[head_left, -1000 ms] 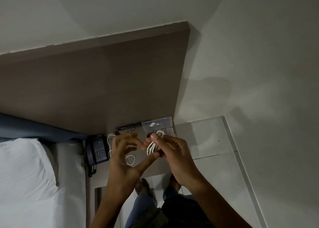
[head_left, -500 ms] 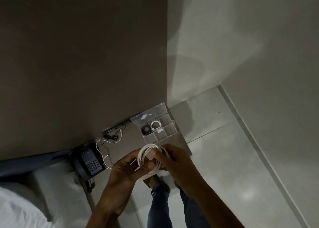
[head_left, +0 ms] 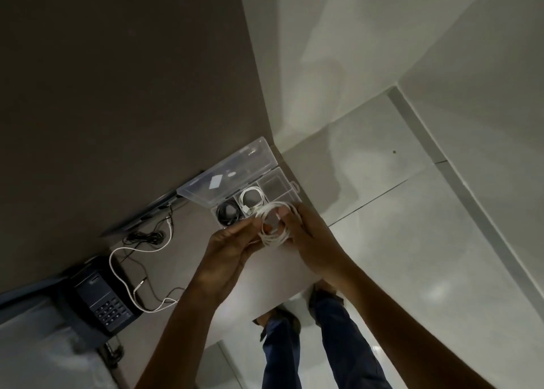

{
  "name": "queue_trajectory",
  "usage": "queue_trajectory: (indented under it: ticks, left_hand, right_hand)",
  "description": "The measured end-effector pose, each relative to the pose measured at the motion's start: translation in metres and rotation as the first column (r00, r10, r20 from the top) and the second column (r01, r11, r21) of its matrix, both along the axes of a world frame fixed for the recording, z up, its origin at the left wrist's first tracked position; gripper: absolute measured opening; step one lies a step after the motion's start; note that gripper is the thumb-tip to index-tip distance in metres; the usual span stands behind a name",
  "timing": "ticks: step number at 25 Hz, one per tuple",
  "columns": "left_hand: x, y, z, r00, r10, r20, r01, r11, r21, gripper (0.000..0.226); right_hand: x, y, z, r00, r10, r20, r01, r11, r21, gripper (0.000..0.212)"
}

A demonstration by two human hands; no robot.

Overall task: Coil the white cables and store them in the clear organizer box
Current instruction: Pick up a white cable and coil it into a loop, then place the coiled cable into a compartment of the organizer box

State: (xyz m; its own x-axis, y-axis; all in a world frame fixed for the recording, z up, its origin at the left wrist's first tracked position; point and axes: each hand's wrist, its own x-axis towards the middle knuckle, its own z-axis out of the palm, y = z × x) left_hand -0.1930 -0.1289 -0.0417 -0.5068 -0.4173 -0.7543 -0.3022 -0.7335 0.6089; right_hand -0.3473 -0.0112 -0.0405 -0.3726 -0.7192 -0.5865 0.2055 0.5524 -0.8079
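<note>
Coil: we hold the coiled white cable point(head_left: 273, 227) just in front of the clear organizer box point(head_left: 266, 165) — over its near edge
Hands: our left hand point(head_left: 232, 247) and right hand point(head_left: 312, 241) both pinch the loops; fingers closed on them
Box: lid open; a white coil point(head_left: 250, 199) and a black coil point(head_left: 228, 212) inside
Beyond the box: a loose white cable point(head_left: 123, 274) lies left of it, beside a dark telephone point(head_left: 103, 300)

Loose white cable point(head_left: 123, 274) and phone point(head_left: 101, 300) crowd the tabletop's point(head_left: 276, 274) left.
</note>
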Motion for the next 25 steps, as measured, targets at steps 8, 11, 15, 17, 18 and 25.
queue_trajectory:
  ticks: [8, 11, 15, 17, 18, 25]
  left_hand:
    - [-0.059, -0.033, -0.099, 0.938, 0.043, 0.343, 0.113, 0.899, -0.423, 0.026]
    - [-0.068, -0.028, -0.122, 0.919, 0.096, 0.381, 0.140, 0.826, -0.546, 0.012]
    - [-0.072, -0.022, -0.139, 0.888, 0.123, 0.443, 0.256, 0.669, -0.698, 0.013]
    - [-0.075, -0.022, -0.141, 0.882, 0.118, 0.456, 0.301, 0.604, -0.738, 0.015]
    - [-0.076, -0.023, -0.142, 0.879, 0.104, 0.465, 0.328, 0.576, -0.749, 0.016]
    - [-0.091, -0.039, -0.148, 0.771, -0.016, 0.637, 0.603, 0.341, -0.721, 0.018]
  right_hand:
    - [-0.028, -0.042, -0.105, 0.860, 0.027, -0.510, 0.003, 0.998, 0.058, 0.031]
    - [-0.035, -0.057, -0.126, 0.781, 0.150, -0.607, -0.038, 0.980, 0.193, 0.031]
    - [-0.037, -0.062, -0.141, 0.864, 0.003, -0.504, 0.094, 0.982, 0.167, 0.026]
    - [-0.037, -0.063, -0.142, 0.838, -0.041, -0.544, 0.126, 0.985, 0.120, 0.024]
    - [-0.038, -0.063, -0.142, 0.821, -0.050, -0.569, 0.128, 0.987, 0.098, 0.022]
    - [-0.042, -0.048, -0.153, 0.806, -0.047, -0.590, 0.026, 0.999, -0.044, 0.027]
